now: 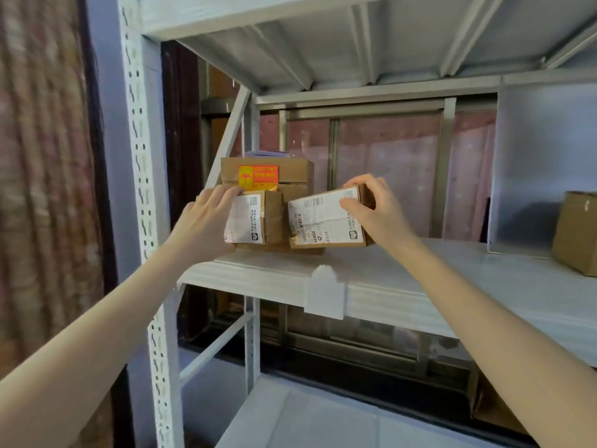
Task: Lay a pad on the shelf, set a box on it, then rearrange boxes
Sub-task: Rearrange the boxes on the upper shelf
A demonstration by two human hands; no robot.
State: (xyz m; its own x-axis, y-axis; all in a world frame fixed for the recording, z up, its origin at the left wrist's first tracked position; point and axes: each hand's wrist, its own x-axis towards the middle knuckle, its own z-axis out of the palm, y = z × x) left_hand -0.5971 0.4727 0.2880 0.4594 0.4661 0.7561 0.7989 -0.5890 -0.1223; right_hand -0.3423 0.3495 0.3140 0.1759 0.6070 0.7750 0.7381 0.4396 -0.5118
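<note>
Two bare forearms come in from lower left & lower right of frame, nearest the lens, both stretched up toward mid-frame. Left hand [210, 218] lies flat w/ fingers straight against the left side and top edge of a small brown cardboard box with a white shipping label [255, 218], pressing, not curled round it. Right hand [371, 208] grips the upper right corner of a second brown cardboard box with a larger white barcode label [326, 218]: thumb on the label face, fingers over the top. That box is tilted, left end lower, its bottom edge on the shelf.

Both sit centre-frame on the white metal shelf [403, 286], on what looks like a thin brown cardboard pad [307, 248], though only its edge shows. Behind them a bigger brown carton with an orange-red sticker [268, 176], touching the left box.

Handling, prob.: small, stiff, light; taped card is smooth, so hold by corners/opp. sides, not the label face. Contents unknown.

Another brown carton [578, 234] sits at far right, well apart.
</note>
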